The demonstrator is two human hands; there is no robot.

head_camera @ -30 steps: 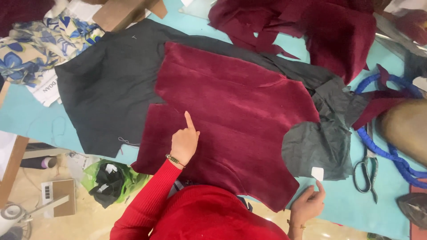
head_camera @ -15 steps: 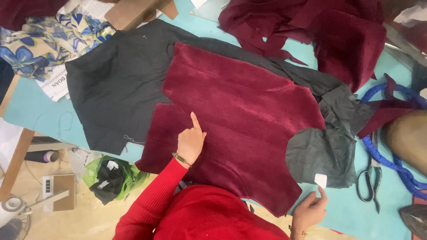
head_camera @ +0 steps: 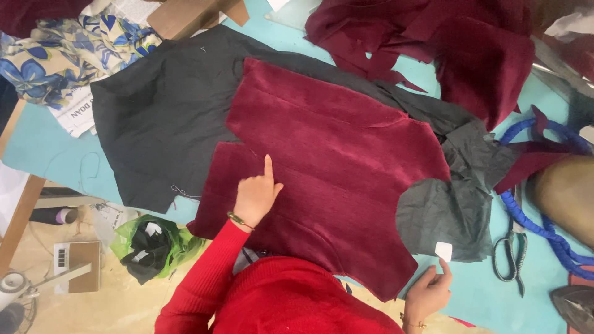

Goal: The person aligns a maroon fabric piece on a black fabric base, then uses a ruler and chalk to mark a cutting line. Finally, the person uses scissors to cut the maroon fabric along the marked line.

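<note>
Over the last second the left hand (head_camera: 257,195) had slid a little up and across the maroon velvet panel (head_camera: 328,167), index finger out and the other fingers curled in, holding nothing, so the smoothing or checking of the cloth seemed to be moving along rather than finished. The right hand (head_camera: 427,294) had stayed at the panel's near edge, thumb and fingertip pinched together on a small white chalk piece (head_camera: 443,251). The panel lay flat over dark grey fabric (head_camera: 154,117) on the teal surface (head_camera: 49,154), under the left hand and just beside the right.
</note>
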